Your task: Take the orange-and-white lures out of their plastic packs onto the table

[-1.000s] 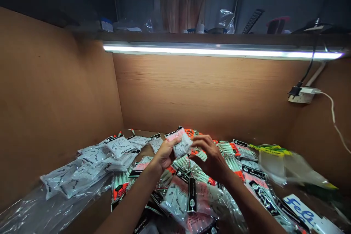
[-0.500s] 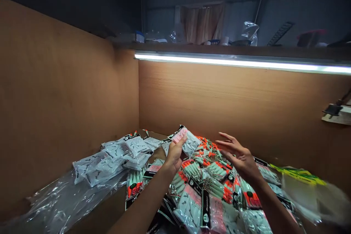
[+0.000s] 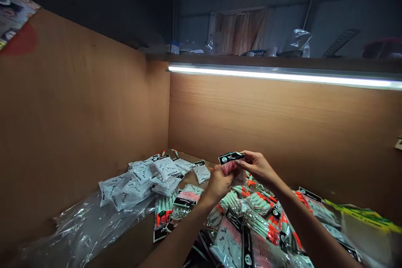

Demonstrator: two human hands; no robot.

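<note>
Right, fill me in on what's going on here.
A person has a small black-topped packet up in both hands: the left hand grips its lower part, and the right hand has its thumb and fingers at the top corner. Under and around the hands lie bundles of pale, orange-ended sticks. White packs are heaped to the left, beside clear plastic, and yellow-topped bags lie at the far right.
</note>
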